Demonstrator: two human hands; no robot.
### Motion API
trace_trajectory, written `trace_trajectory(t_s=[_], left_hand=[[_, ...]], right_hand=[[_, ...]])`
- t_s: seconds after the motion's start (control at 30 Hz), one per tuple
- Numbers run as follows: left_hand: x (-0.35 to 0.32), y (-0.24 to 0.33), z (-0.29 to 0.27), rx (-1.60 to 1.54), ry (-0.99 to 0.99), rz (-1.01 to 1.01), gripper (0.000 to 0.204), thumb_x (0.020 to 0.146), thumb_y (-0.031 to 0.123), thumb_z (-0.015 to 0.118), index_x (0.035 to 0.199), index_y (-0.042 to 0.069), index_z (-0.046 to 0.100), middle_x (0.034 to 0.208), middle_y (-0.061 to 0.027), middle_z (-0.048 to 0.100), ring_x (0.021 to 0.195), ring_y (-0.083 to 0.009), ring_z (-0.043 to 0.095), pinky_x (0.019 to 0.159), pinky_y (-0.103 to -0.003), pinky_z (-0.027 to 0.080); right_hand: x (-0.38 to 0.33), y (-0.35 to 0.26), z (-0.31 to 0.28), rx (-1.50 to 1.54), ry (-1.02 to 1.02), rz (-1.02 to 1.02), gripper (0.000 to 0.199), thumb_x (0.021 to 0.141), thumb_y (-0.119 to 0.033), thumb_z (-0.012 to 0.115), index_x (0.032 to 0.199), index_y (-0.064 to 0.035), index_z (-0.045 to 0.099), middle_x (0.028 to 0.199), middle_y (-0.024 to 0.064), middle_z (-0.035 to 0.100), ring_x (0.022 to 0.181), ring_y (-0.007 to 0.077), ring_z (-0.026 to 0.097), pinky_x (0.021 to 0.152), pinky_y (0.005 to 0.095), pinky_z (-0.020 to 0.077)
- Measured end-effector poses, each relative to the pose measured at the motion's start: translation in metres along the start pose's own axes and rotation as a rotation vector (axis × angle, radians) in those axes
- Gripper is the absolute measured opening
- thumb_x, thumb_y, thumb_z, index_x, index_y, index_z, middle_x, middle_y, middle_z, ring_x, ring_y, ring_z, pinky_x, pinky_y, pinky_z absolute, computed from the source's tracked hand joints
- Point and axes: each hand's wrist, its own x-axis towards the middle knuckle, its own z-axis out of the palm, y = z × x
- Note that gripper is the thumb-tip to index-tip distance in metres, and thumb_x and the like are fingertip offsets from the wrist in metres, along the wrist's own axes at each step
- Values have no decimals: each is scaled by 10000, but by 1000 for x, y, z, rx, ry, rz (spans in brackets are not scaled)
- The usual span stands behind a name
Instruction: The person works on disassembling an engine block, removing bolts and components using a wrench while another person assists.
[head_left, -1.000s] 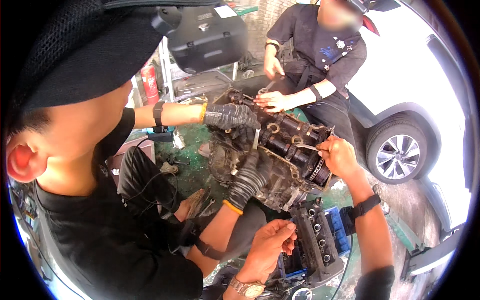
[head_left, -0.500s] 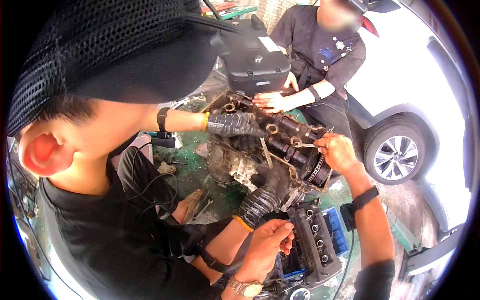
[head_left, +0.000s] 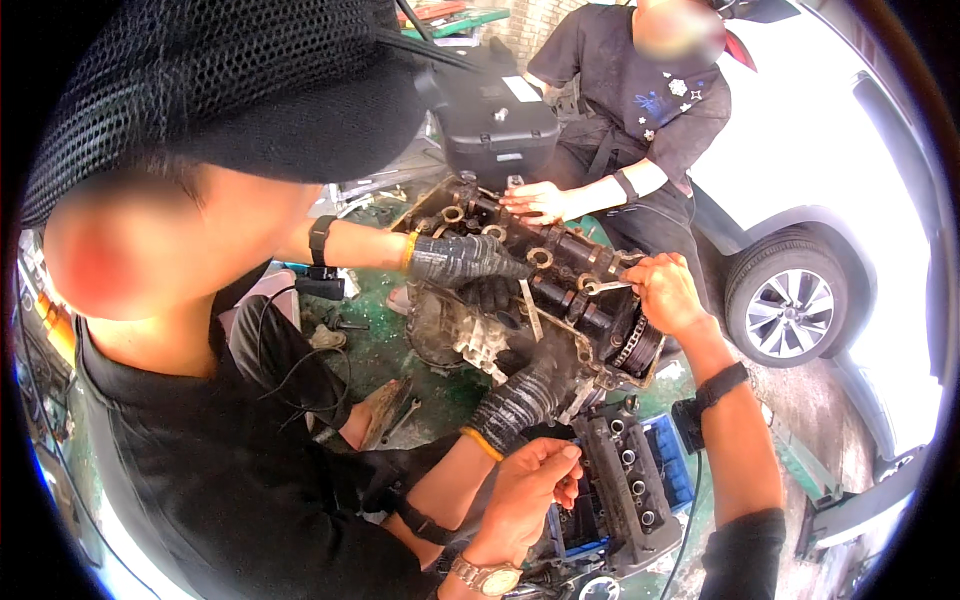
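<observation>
My right hand (head_left: 665, 292) is closed on the end of a combination wrench (head_left: 612, 287). The wrench's other end reaches the camshaft area on top of an engine (head_left: 560, 292). My left hand (head_left: 530, 492), with a metal watch on its wrist, hovers in front of the engine, fingers curled and no object visible in them. A co-worker at the left has two gloved hands on the engine: one glove (head_left: 462, 258) at its left side, the other (head_left: 520, 400) at its near side. A second wrench (head_left: 530, 308) stands between those gloves.
A grey valve cover (head_left: 630, 490) lies by a blue tray (head_left: 668, 460) below the engine. Another person's bare hand (head_left: 535, 203) rests on the engine's far end, near a black case (head_left: 500, 125). A white car's wheel (head_left: 790, 305) is at the right. A loose wrench (head_left: 405, 418) lies on the floor.
My right hand and its wrench have shifted slightly left and up. The far person's hand has moved a little on the engine. My left hand stays nearly still.
</observation>
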Motion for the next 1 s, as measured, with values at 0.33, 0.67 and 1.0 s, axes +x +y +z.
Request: trace_trajectory(t_s=[0.33, 0.67, 1.0], left_hand=[[2, -2, -8, -42, -21, 31, 154, 918, 169, 579, 898, 16, 576, 738, -49, 581, 583, -142, 542, 534, -256, 443], [4, -4, -1, -32, -13, 68, 142, 901, 152, 590, 859, 17, 587, 741, -61, 603, 597, -134, 545, 530, -259, 452], [2, -5, -3, -18, -9, 80, 161, 902, 176, 599, 859, 21, 588, 745, -60, 601, 590, -139, 537, 527, -262, 455]], right_hand=[[8, 8, 21, -31, 24, -52, 177, 688, -22, 581, 808, -114, 673, 785, 95, 640, 793, 311, 605, 718, 432, 452], [14, 23, 35, -50, -10, -50, 219, 751, -32, 537, 872, -137, 686, 848, 52, 627, 919, 256, 581, 811, 395, 405], [18, 14, 25, -4, -196, 14, 298, 709, -19, 587, 956, -143, 699, 914, 48, 649, 940, 271, 591, 820, 406, 428]])
